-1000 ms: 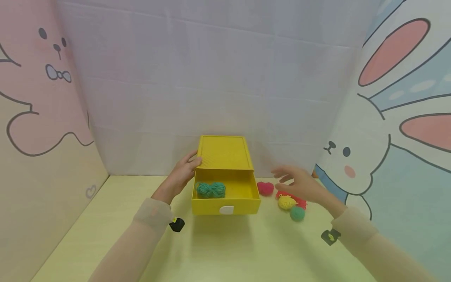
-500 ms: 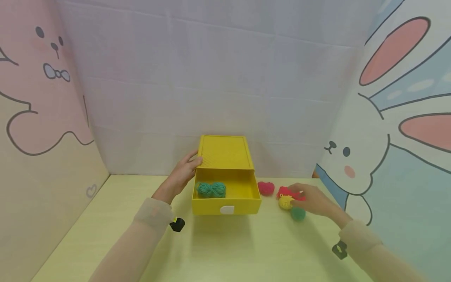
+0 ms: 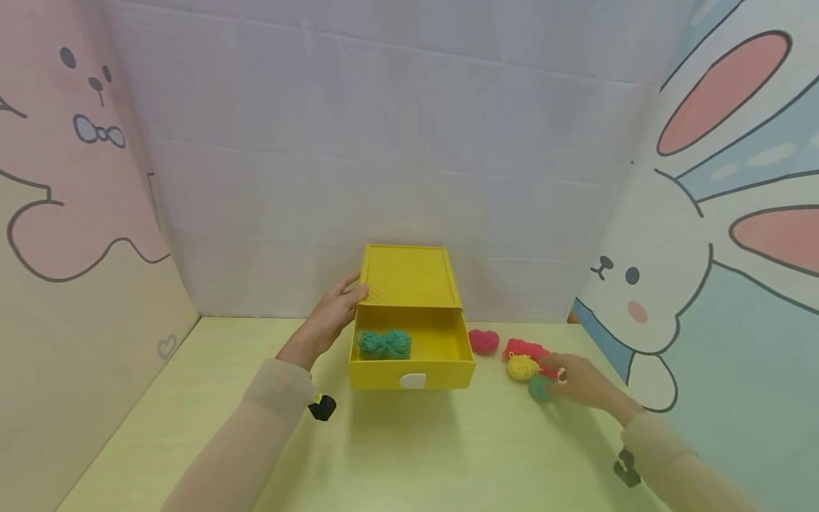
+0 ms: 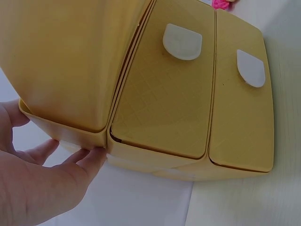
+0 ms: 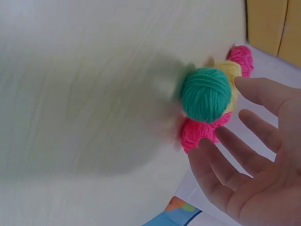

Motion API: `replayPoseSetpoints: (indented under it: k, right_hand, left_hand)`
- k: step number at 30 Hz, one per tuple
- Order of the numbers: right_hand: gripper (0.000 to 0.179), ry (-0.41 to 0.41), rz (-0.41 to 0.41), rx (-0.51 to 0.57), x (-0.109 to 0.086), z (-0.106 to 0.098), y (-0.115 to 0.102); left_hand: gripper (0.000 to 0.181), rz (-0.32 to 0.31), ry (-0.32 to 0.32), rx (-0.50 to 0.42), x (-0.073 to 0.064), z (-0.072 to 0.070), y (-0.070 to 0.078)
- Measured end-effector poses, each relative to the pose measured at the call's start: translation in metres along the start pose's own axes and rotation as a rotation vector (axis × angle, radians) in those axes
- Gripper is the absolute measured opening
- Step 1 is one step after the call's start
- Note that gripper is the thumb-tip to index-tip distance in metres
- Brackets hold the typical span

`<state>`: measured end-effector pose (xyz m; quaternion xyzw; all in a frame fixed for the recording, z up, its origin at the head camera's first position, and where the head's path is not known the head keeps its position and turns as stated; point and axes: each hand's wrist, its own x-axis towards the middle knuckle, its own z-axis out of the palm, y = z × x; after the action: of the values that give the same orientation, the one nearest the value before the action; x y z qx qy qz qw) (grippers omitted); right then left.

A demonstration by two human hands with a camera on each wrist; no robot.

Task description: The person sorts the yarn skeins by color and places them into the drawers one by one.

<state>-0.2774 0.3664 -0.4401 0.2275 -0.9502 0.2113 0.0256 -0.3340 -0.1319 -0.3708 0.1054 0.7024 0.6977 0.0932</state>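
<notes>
A yellow drawer cabinet (image 3: 409,274) stands at the back with its top drawer (image 3: 412,375) pulled out. A bow-shaped skein of teal yarn (image 3: 384,345) lies in the left of that drawer. My left hand (image 3: 329,313) rests against the cabinet's upper left corner, its fingertips touching the side wall in the left wrist view. At the right, my right hand (image 3: 582,380) reaches over a teal yarn ball (image 5: 206,94), fingers spread around it and apart from it in the right wrist view. Beside the ball lie yellow yarn (image 3: 522,368) and red-pink yarn (image 3: 523,347).
A pink yarn ball (image 3: 483,342) sits close to the cabinet's right side. Two lower drawers (image 4: 164,80) with white tabs are closed. A white sheet (image 3: 409,142) hangs behind, and a rabbit-printed panel (image 3: 652,284) stands right of the pale table (image 3: 409,455).
My right hand has come down and to the right, past the red-pink and yellow yarn to the teal ball. My left hand has stayed at the cabinet.
</notes>
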Motion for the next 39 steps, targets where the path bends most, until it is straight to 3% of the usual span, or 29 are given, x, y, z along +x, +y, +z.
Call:
replayPoseSetpoints:
  k: [8,14,23,30,39]
  right_hand:
    - [0.034,-0.003,-0.015,0.034,-0.004,0.010,0.009]
    - [0.038,-0.022,0.042,0.033,-0.004,0.016,0.010]
    - [0.044,-0.009,0.027,0.019,-0.008,0.021,0.014]
    - [0.048,-0.051,0.081,0.043,-0.021,0.008,0.012]
    - [0.030,-0.084,0.033,0.009,-0.024,-0.025,-0.018]
  left_hand:
    - [0.067,0.002,0.000,-0.004,0.000,0.001,0.000]
    - [0.068,0.005,-0.003,0.000,-0.001,0.002,0.000]
    - [0.069,0.000,-0.004,0.015,-0.002,0.005,0.003]
    - [0.068,-0.009,-0.001,0.013,-0.002,0.006,0.002]
    - [0.069,-0.011,-0.009,0.011,-0.002,0.007,0.003]
